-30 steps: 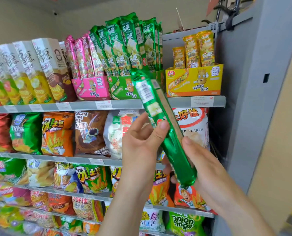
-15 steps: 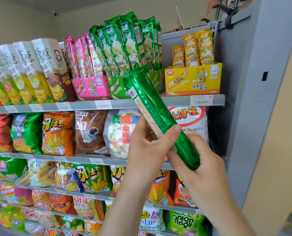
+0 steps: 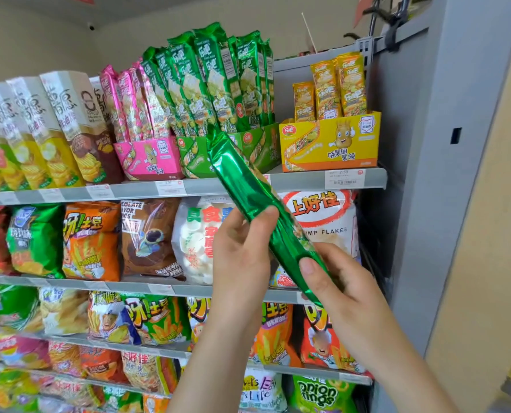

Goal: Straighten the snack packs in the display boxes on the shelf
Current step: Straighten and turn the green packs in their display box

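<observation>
Head view: 1 green snack pack (image 3: 257, 198) is out of its box, mid-frame, held in front of the shelves with both hands. It sits diagonal: the top end is up-left, overlapping the front of the green display box (image 3: 263, 144), and the bottom end is down-right.

- Left hand (image 3: 242, 251): grips mid-pack, thumb across the near face, fingers curled behind.
- Right hand (image 3: 340, 284): grips the lower end, thumb on top, fingers wrapped under.
- The pack face toward the camera is plain green foil. No print is visible, so it is probably showing its back or side.

Top shelf (image 3: 302, 177), upper half of frame:
- pink display box (image 3: 148, 158) at left
- green box in the centre
- yellow display box (image 3: 328, 144) at right

The standing green packs (image 3: 212, 84) lean left and fan out unevenly. The pink packs (image 3: 129, 105) lean the same way. The yellow packs (image 3: 331, 87) look roughly upright, and that box is only part full.

Step, as I read it: re-orienting 1 pulled pack before re-seating it. Only a small part of the task looks done, since the green and pink rows are not squared yet.

Next move likely needs:
- rotating the pack about its long axis so the print faces out
- tipping it vertical and lifting it to box height
- sliding the bottom end into a gap in the green box, with 1 hand parting the neighbours

Risk: the foil is slick and the row is packed tight, so neighbouring packs could tip.
</observation>
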`<action>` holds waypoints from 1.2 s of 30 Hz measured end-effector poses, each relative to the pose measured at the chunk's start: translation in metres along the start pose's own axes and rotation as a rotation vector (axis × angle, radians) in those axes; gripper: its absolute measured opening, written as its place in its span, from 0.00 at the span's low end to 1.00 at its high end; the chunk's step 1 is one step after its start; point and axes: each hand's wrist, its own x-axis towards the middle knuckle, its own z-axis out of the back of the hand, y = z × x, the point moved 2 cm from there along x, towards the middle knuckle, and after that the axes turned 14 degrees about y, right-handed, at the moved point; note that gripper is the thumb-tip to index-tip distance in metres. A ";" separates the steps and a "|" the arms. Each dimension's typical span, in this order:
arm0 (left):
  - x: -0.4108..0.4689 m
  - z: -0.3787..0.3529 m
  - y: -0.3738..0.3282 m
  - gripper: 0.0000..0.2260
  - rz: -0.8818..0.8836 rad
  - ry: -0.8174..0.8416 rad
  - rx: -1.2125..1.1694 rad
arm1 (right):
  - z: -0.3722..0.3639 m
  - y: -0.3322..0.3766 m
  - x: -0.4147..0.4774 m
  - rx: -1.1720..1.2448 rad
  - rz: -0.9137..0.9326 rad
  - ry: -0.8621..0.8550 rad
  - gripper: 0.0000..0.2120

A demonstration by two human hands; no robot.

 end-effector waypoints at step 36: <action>0.059 0.066 -0.033 0.12 -0.020 0.363 -0.006 | -0.049 0.022 0.035 0.319 0.139 -0.263 0.22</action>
